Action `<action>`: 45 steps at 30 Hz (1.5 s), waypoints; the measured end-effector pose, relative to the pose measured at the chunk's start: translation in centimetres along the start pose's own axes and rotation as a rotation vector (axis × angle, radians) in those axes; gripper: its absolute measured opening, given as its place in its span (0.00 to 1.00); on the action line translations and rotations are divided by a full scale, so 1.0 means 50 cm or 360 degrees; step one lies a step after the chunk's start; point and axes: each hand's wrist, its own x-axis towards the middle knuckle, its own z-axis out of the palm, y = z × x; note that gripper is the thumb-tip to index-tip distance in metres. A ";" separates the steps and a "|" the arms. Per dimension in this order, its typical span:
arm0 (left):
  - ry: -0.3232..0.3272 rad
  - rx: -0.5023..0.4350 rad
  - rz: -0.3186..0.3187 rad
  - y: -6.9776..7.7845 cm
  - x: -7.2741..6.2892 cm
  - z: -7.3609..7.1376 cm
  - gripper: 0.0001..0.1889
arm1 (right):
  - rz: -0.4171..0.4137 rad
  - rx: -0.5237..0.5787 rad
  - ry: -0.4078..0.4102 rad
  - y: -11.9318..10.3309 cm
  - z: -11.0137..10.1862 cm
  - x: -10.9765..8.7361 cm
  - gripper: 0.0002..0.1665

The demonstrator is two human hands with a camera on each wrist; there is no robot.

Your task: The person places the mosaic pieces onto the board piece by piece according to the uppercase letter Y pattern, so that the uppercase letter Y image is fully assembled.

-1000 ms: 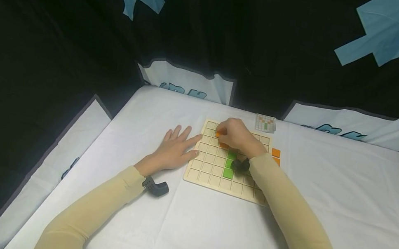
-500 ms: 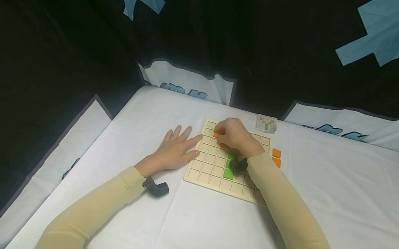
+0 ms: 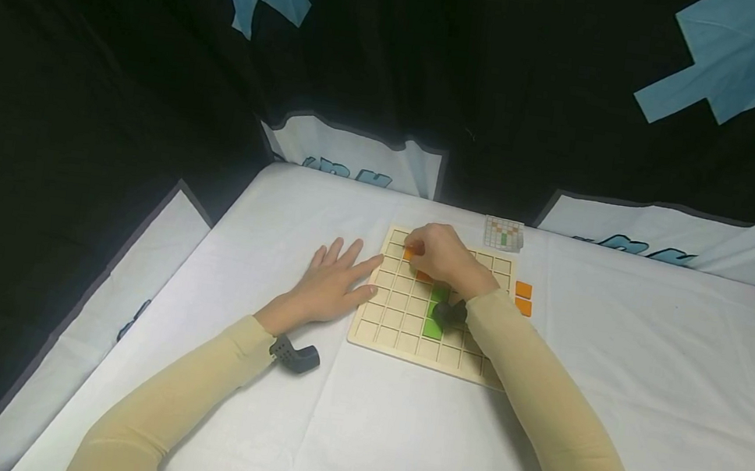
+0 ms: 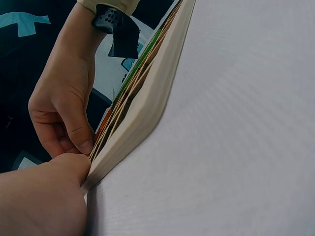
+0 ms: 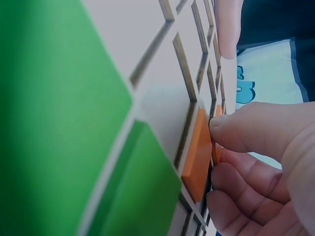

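A pale wooden grid board [image 3: 390, 317] lies on the white table. Over its upper left part, my right hand [image 3: 444, 255] pinches an orange square tile [image 5: 217, 151] between thumb and fingers, low at a grid cell. One more orange tile [image 5: 197, 157] sits in the grid close by, followed by a column of green tiles [image 3: 433, 328] partly covered by the wrist camera. My left hand [image 3: 328, 288] lies with fingers spread, thumb and index fingertips at the board's left edge; in the left wrist view it is beside the board's thick rim [image 4: 152, 98].
Two loose orange tiles [image 3: 523, 289] are on the cloth just right of the board. Behind the board's far right corner lies a small card [image 3: 503, 234] printed with a coloured grid. A black curtain [image 3: 398, 65] with blue tape rises behind the table [image 3: 394, 442].
My right hand has shifted very slightly left over the same spot, still pinching the orange tile. The left hand stays put.
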 end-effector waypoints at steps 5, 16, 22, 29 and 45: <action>0.0000 0.0001 0.0000 0.001 0.000 0.000 0.33 | 0.0017 0.0008 0.0001 -0.001 0.000 -0.001 0.18; -0.0003 0.0011 -0.0007 -0.001 0.001 0.003 0.33 | -0.0003 0.0012 0.0001 0.003 -0.002 -0.005 0.19; -0.0003 0.0014 -0.0013 0.001 0.000 0.001 0.33 | -0.0024 0.0009 0.0021 0.005 -0.014 -0.012 0.21; -0.0002 0.0016 -0.0021 0.002 -0.001 -0.001 0.33 | 0.0011 0.0013 0.0042 0.018 -0.035 -0.030 0.22; 0.0007 0.0014 -0.0015 0.003 0.000 0.001 0.33 | 0.0077 -0.0033 0.0164 0.108 -0.095 -0.133 0.20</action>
